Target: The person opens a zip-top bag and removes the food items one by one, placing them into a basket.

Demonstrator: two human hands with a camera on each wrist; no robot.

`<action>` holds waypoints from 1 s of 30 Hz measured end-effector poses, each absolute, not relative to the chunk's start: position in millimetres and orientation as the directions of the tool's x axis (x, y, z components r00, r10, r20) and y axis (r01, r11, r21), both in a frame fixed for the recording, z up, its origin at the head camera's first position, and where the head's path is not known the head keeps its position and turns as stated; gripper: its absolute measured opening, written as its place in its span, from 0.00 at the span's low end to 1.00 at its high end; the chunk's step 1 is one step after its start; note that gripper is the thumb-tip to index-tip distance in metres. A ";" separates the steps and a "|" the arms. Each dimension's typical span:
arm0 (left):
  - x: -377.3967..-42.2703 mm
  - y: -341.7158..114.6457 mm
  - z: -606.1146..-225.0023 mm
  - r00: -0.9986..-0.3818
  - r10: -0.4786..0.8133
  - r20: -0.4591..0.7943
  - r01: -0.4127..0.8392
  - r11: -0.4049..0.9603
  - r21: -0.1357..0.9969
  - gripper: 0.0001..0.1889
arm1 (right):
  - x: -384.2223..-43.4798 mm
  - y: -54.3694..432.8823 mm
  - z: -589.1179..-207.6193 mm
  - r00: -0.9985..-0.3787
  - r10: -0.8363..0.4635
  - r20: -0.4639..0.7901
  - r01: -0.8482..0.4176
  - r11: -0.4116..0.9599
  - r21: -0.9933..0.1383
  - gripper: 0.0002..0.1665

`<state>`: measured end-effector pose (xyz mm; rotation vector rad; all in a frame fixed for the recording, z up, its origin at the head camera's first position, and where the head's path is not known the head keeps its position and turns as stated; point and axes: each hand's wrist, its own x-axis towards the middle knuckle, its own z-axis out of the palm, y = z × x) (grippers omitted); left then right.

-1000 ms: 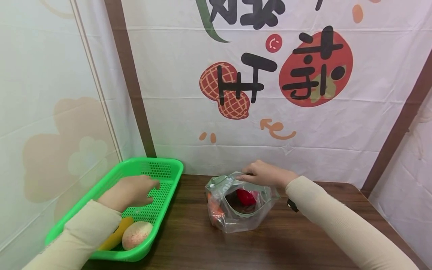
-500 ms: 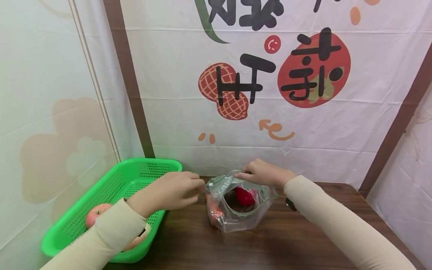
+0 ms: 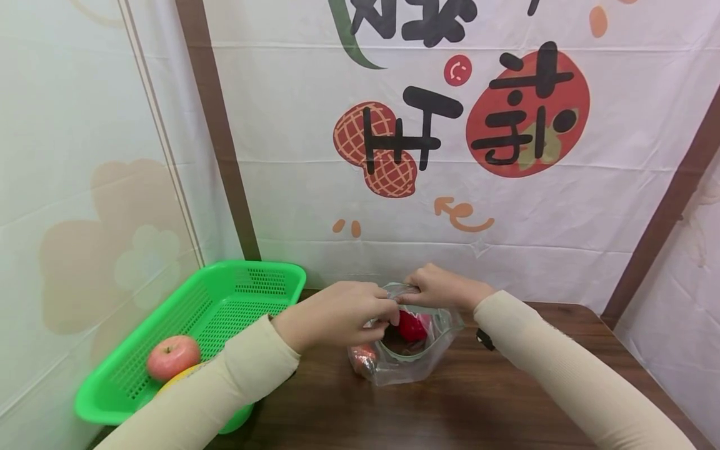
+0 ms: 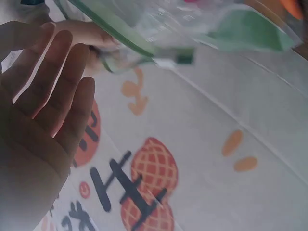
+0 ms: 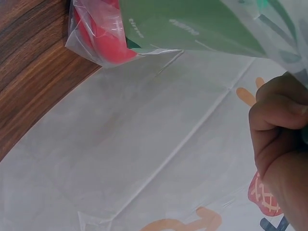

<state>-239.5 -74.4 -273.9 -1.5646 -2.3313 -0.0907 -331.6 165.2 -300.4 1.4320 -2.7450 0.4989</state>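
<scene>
A clear zip bag with a green-edged mouth stands on the table, its opening gaping. Inside it are a red item and an orange item. My right hand grips the bag's far rim, fingers curled over it in the right wrist view. At the bag's mouth, my left hand overlaps the left side of the rim. In the left wrist view that hand shows extended fingers and a bare palm, close to the bag's green seal.
On the left a green perforated basket holds a pink-red apple and a yellow item, partly hidden by my left sleeve. The brown wooden table backs onto a printed white cloth.
My left hand has moved right from over the green basket to the bag's mouth, uncovering the apple. My right hand keeps its hold on the bag's rim.
</scene>
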 end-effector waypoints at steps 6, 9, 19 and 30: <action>-249.6 -49.9 -280.0 -0.308 0.914 0.265 0.927 0.351 -0.132 0.03 | -331.7 165.2 -299.1 -0.596 -0.789 0.150 -0.793 0.549 -0.265 0.26; -253.3 -39.8 -285.3 -0.305 0.922 0.237 0.931 0.342 -0.131 0.04 | -330.9 165.1 -297.9 -0.601 -0.784 0.154 -0.789 0.553 -0.268 0.26; -257.2 -18.3 -289.2 -0.327 0.921 0.210 0.913 0.365 -0.181 0.06 | -331.5 165.5 -297.3 -0.617 -0.769 0.167 -0.781 0.572 -0.249 0.23; -266.1 14.2 -314.0 -0.480 0.873 0.083 0.823 0.481 -0.302 0.15 | -331.9 168.6 -298.5 -0.586 -0.792 0.169 -0.804 0.545 -0.236 0.25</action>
